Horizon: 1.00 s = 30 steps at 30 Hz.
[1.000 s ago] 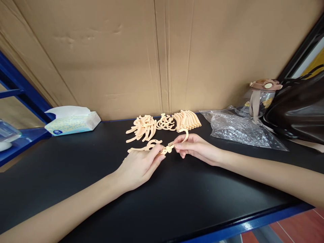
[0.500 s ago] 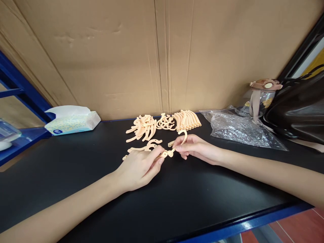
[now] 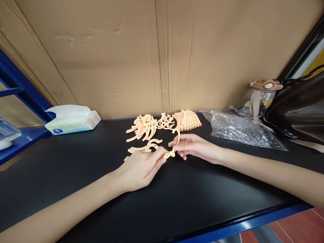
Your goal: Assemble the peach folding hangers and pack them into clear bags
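My left hand (image 3: 144, 167) is closed on a peach plastic hanger arm (image 3: 166, 155), whose holed end pokes out past the thumb; most of it is hidden. Between the fingertips of my right hand (image 3: 190, 146) is a curved peach hanger hook (image 3: 178, 137), upright with its round base low. That base is close to the arm's holed end; whether they touch I cannot tell. Beyond my left hand lie more hanger parts (image 3: 148, 146) on the black table. One small peach piece (image 3: 170, 143) rests behind my right fingers.
At the back are a jumbled pile of hanger parts (image 3: 144, 125), loose hooks (image 3: 165, 121) and a neat row of hanger arms (image 3: 187, 119). A tissue pack (image 3: 73, 122) stands left. Clear plastic bags (image 3: 238, 126), a water bottle (image 3: 265, 96) and a dark bag (image 3: 301, 104) are right.
My right hand has turned the hook more upright and brought it slightly left. My left hand has shifted a little, with the arm still in it.
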{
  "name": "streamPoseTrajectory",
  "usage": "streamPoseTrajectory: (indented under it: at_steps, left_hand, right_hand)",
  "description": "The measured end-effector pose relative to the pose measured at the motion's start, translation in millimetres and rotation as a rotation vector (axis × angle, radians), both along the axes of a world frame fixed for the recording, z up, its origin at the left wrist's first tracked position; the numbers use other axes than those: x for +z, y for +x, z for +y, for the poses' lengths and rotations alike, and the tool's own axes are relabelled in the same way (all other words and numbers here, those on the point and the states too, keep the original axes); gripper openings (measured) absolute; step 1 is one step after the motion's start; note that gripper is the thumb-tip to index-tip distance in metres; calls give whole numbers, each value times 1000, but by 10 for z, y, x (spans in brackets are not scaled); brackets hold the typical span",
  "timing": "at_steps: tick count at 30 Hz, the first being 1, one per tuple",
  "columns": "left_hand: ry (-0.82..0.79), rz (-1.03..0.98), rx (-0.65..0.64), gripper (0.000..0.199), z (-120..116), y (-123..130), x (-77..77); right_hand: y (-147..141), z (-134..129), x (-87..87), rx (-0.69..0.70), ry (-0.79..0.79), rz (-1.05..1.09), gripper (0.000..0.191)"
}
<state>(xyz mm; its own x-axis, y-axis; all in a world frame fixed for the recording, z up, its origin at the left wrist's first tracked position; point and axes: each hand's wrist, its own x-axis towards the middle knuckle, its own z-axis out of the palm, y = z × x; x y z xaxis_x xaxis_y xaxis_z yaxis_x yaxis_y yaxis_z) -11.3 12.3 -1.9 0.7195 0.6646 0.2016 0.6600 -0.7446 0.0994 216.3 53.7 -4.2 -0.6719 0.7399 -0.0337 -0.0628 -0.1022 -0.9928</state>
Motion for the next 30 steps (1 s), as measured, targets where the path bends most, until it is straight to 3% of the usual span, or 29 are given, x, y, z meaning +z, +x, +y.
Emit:
streamPoseTrajectory:
  at_steps: [13,18,30]
  left_hand:
    - [-270,-65,149,30,-56,109,92]
    - [-412,-123,139,30,-51,127,141]
    - [-552,-235,73,28,-68,152,146]
  right_hand:
    - [-17,40,-31,-65,-38,21,37]
    - [-9,28,-18,-62,-46,21,38]
    - [-26,43,-41,-45,-28,33,34]
